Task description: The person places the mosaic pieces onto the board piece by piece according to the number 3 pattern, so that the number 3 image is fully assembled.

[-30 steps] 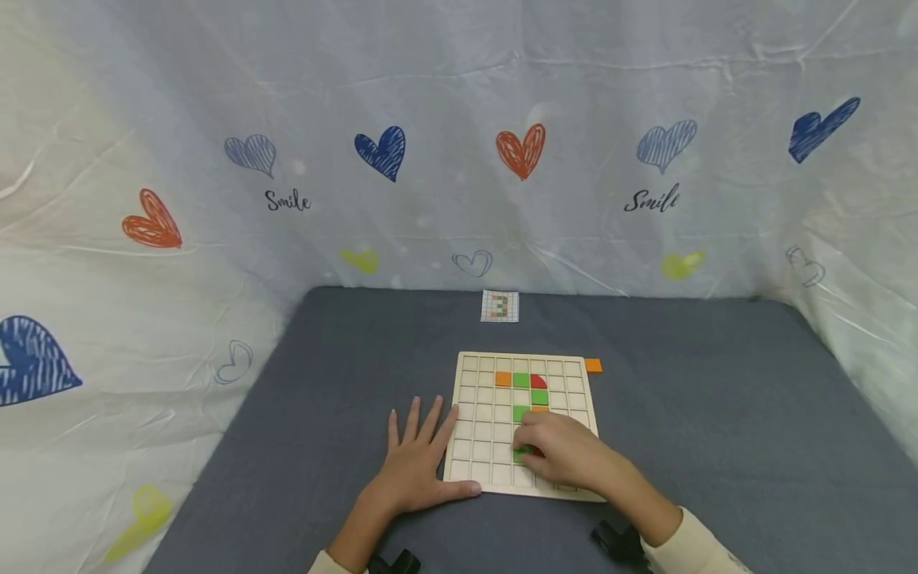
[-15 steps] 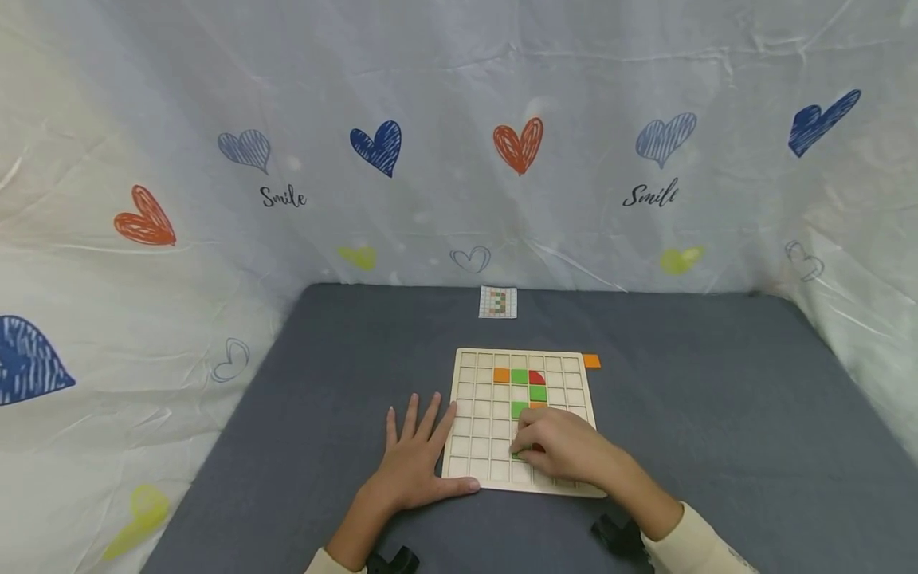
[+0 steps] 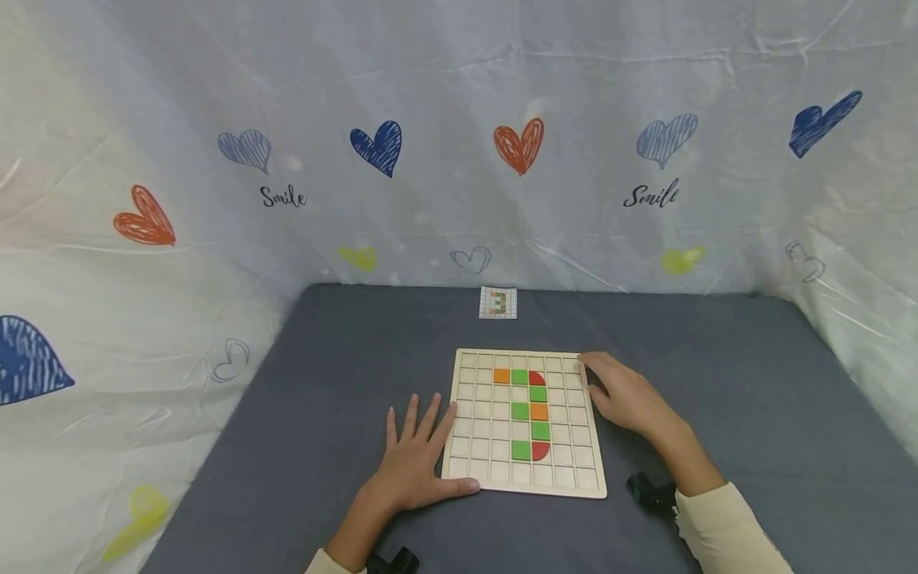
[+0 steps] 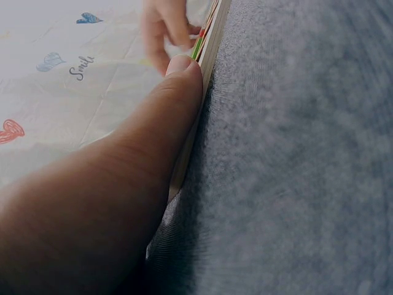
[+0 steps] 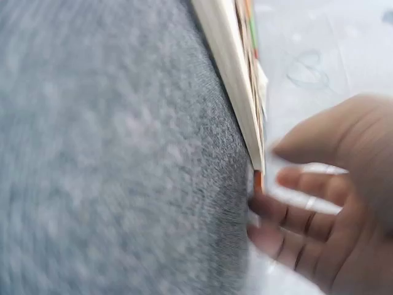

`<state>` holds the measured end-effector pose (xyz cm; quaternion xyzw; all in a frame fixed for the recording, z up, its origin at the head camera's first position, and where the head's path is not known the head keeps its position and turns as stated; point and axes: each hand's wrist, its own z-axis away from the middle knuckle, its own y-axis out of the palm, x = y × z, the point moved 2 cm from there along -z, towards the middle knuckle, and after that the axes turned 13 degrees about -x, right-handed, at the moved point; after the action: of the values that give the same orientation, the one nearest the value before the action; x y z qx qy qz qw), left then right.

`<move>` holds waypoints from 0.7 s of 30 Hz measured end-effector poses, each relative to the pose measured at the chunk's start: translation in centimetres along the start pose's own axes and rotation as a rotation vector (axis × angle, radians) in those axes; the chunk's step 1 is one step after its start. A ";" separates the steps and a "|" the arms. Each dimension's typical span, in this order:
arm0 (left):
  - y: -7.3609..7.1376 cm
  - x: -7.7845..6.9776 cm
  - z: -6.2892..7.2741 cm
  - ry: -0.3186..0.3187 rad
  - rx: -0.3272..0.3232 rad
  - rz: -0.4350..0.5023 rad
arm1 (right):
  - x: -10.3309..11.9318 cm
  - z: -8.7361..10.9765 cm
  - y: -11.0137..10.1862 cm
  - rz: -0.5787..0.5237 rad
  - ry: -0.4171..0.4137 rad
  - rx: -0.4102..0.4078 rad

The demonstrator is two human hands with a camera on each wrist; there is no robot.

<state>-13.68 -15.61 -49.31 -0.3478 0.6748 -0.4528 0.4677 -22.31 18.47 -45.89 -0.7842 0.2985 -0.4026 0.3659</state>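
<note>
A square wooden grid board lies on the table with a figure of green tiles, orange tiles and rounded red tiles set in its cells. Fingers spread, my left hand rests at the board's left edge, its thumb on the near left corner. At the far right corner is my right hand, thumb apart from its bent fingers. In the right wrist view, a loose orange tile shows at the board's corner, right by those fingertips; the hand hides this tile in the head view.
A small card printed with a coloured grid pattern lies at the back edge of the dark grey table. Behind it hangs a pale curtain with hearts. Black wrist devices sit under both wrists.
My right hand has left the near cells of the board and moved right and away to the far right corner, uncovering the lower tiles. The left hand stays in place.
</note>
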 end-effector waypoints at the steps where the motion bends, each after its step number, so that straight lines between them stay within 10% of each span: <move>1: 0.0 0.0 0.0 0.000 0.000 0.000 | -0.4 0.1 0.0 0.007 0.007 0.012; 21: 0.0 0.1 -0.1 0.002 0.003 -0.007 | -0.8 0.1 -0.6 0.045 0.036 -0.008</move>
<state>-13.85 -15.66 -49.36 -0.3488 0.6734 -0.4559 0.4659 -22.47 19.43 -45.77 -0.7712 0.3244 -0.4073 0.3663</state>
